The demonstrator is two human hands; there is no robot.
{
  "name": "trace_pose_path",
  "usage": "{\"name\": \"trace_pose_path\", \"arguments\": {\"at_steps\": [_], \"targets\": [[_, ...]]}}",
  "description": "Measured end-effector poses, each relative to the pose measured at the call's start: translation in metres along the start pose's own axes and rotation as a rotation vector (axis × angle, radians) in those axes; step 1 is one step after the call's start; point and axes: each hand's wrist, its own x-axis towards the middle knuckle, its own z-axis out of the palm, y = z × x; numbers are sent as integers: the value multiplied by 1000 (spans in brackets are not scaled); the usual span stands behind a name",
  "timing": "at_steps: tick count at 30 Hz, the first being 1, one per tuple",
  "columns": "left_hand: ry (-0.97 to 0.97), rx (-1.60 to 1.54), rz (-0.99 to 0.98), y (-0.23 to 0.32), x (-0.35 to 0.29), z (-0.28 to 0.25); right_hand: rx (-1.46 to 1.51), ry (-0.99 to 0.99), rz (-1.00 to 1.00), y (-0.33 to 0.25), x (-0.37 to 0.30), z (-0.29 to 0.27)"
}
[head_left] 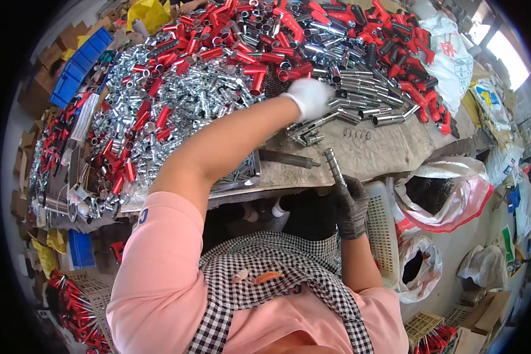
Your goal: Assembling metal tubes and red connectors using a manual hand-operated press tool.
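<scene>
My left hand point(310, 99), in a white glove, reaches across the table over the edge of a heap of chrome tubes point(369, 87). Its fingers are blurred, so whether they grip anything is unclear. My right hand point(352, 207) wears a dark grey glove and is closed round a slim ribbed metal rod point(334, 167), which points up over the table's front edge. Between the hands, a loose coil spring point(357, 134) lies on the cloth beside a few short metal fittings point(307, 138). A dark bar point(288, 158) rests left of the rod.
Small silver fittings point(189, 94) and red handles point(389, 35) cover much of the table. A metal tray point(245, 174) sits at its front edge. Right of me stand a cream plastic basket point(382, 233) and open white sacks point(445, 218). A blue bin point(81, 66) is far left.
</scene>
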Motion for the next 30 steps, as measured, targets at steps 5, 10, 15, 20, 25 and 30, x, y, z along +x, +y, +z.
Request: {"name": "trace_pose_path", "arguments": {"at_steps": [5, 10, 15, 20, 25, 30], "targets": [[-83, 218, 1, 25, 20, 45, 68, -25, 7, -1, -14, 18], [-334, 147, -43, 49, 23, 41, 102, -21, -13, 6, -31, 12], [-77, -14, -33, 8, -4, 31, 39, 61, -16, 8, -38, -1], [5, -133, -139, -27, -42, -6, 18, 64, -29, 4, -28, 5], [355, -1159, -450, -54, -87, -48, -83, -62, -134, 22, 3, 13], [404, -2253, -499, -70, -165, -47, 21, -100, -7, 0, 5, 36]]}}
